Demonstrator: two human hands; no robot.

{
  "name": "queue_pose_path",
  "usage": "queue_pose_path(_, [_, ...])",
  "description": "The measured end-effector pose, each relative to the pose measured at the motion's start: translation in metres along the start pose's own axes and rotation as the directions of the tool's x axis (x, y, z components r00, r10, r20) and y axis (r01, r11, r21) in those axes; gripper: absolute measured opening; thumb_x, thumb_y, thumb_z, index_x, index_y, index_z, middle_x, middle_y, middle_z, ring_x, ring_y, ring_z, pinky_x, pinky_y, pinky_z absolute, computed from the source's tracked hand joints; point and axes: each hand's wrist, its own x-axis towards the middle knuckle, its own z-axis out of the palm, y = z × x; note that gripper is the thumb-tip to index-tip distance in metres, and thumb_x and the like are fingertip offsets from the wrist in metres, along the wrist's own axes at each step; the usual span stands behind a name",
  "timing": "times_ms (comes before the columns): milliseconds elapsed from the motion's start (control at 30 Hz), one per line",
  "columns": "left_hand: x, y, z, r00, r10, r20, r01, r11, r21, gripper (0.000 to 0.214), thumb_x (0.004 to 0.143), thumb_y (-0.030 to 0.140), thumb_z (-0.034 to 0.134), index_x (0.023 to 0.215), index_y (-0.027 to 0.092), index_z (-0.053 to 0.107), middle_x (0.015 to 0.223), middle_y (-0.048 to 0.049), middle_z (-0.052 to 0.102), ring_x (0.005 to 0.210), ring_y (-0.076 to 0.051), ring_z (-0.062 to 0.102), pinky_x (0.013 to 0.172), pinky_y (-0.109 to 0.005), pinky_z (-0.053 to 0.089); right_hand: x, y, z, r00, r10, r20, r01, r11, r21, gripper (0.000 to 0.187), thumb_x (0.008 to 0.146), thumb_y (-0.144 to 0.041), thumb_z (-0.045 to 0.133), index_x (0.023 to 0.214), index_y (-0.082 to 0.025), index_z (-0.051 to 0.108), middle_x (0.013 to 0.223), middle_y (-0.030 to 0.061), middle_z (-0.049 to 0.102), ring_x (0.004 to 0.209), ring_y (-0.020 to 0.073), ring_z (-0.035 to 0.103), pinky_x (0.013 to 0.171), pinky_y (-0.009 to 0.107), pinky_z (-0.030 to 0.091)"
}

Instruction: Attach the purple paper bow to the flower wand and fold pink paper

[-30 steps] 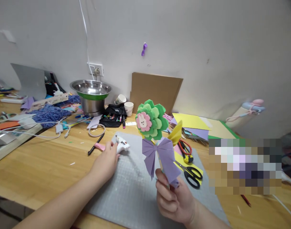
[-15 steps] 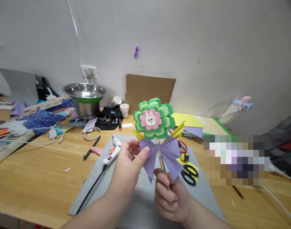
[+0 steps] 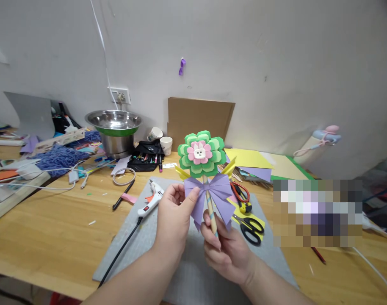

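A paper flower with green outer petals, pink inner petals and a white animal face stands upright between my hands. Its striped stem carries a purple paper bow, with yellow paper pieces showing behind. My left hand pinches the bow's left loop between thumb and fingers. Lower down, my right hand is closed around the stem near its bottom end. Both hands are raised above a grey cutting mat.
Left on the mat lies a white glue gun with a black cord. Black-handled scissors and red-handled pliers lie to the right. Behind stand a steel bowl, paper cups, a cardboard sheet and coloured paper.
The flower has tilted and turned, its head now more foreshortened and more of the lower stem showing. Both hands have kept hold, and my right hand has shifted slightly up and left.
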Motion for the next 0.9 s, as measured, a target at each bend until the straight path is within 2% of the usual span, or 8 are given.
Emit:
queue_pose_path(200, [0.005, -0.002, 0.001, 1.000, 0.014, -0.024, -0.013, 1.000, 0.004, 0.024, 0.065, 0.027, 0.078, 0.068, 0.018, 0.055, 0.062, 0.0059, 0.060, 0.060, -0.010, 0.055, 0.057, -0.018, 0.042, 0.002, 0.000, 0.003, 0.986, -0.057, -0.157, 0.047, 0.997, -0.067, 0.032, 0.081, -0.049, 0.067, 0.088, -0.020, 0.056, 0.065, -0.0076, 0.051, 0.037, 0.0004, 0.022, 0.036, 0.013, 0.016])
queue_pose_path(367, [0.007, -0.001, 0.001, 0.999, -0.031, -0.011, 0.031, 0.999, 0.019, 0.026, 0.065, 0.032, 0.079, 0.080, 0.017, 0.062, 0.073, 0.0007, 0.068, 0.067, -0.013, 0.061, 0.062, -0.021, 0.046, 0.003, 0.004, 0.003, 0.973, -0.101, -0.209, 0.071, 0.987, -0.147, 0.033, 0.082, -0.050, 0.065, 0.087, -0.019, 0.057, 0.064, -0.0071, 0.050, 0.038, 0.0007, 0.025, 0.039, 0.016, 0.015])
queue_pose_path(500, [0.003, 0.002, 0.001, 0.993, -0.114, 0.010, 0.114, 0.993, 0.038, 0.030, 0.065, 0.036, 0.078, 0.083, 0.014, 0.068, 0.070, -0.0016, 0.070, 0.051, -0.012, 0.058, 0.049, -0.022, 0.043, 0.003, 0.008, 0.004, 0.966, -0.134, -0.220, 0.087, 0.974, -0.210, 0.036, 0.081, -0.052, 0.066, 0.087, -0.017, 0.058, 0.062, -0.0061, 0.050, 0.039, 0.0014, 0.029, 0.041, 0.017, 0.018])
queue_pose_path(667, [-0.003, 0.004, 0.003, 0.990, -0.139, -0.014, 0.139, 0.990, 0.026, 0.027, 0.065, 0.033, 0.078, 0.082, 0.016, 0.068, 0.067, 0.0001, 0.071, 0.050, -0.011, 0.060, 0.048, -0.019, 0.044, 0.004, 0.011, 0.006, 0.969, -0.134, -0.208, 0.085, 0.970, -0.228, 0.039, 0.082, -0.055, 0.063, 0.086, -0.017, 0.057, 0.059, -0.0061, 0.050, 0.039, 0.0030, 0.030, 0.041, 0.018, 0.020])
queue_pose_path(900, [-0.007, 0.005, 0.006, 0.988, -0.154, 0.001, 0.153, 0.987, 0.038, 0.022, 0.068, 0.033, 0.075, 0.079, 0.017, 0.063, 0.045, 0.0067, 0.059, 0.027, -0.009, 0.047, 0.032, -0.019, 0.036, 0.002, 0.011, 0.009, 0.978, -0.135, -0.158, 0.099, 0.971, -0.220, 0.033, 0.084, -0.051, 0.062, 0.081, -0.019, 0.055, 0.055, -0.0066, 0.049, 0.037, 0.0036, 0.028, 0.040, 0.017, 0.022])
